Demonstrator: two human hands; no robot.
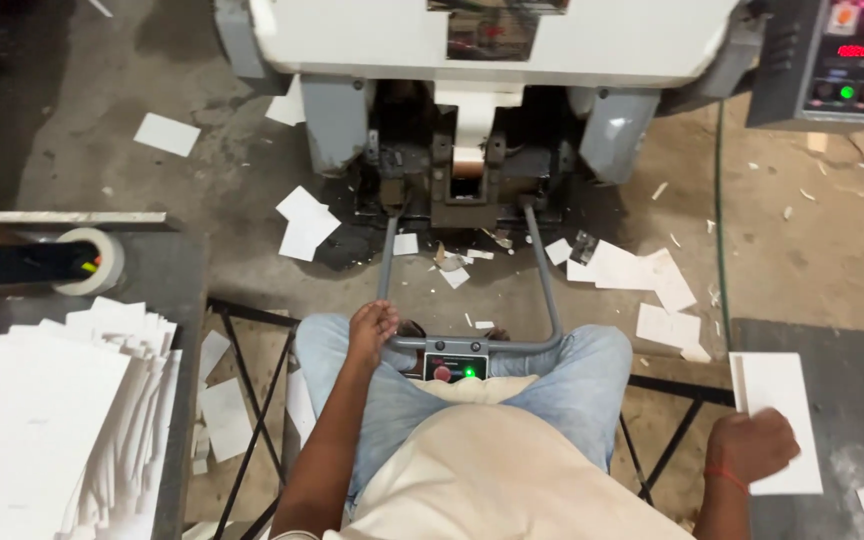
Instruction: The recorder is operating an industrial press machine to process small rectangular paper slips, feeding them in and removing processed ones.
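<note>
— Now, what is being held by the left hand [372,325]?

— Nothing is being grasped, as far as can be seen. It is being rested on the left knee, fingers curled loosely, just beside the grey metal bar [472,345] that is running across in front of the lap. Whether the bar is being touched cannot be told.

— And the right hand [752,445]?

— It is being kept clenched on a white card sheet [780,415], which is being pressed flat on the dark table [842,500] at the right side. The near edge of the sheet is being covered by the fingers.

— What is being shown around the hands?

— A small control box [455,368] with a red button and a lit green lamp is being carried under the bar, between the knees. A big stack of white sheets [42,420] is being kept on the table at the left, with a roll of tape [92,260] behind it. The grey and white machine [482,90] is being faced, and loose white offcuts [642,275] are lying scattered over the concrete floor [812,270] below it.
</note>
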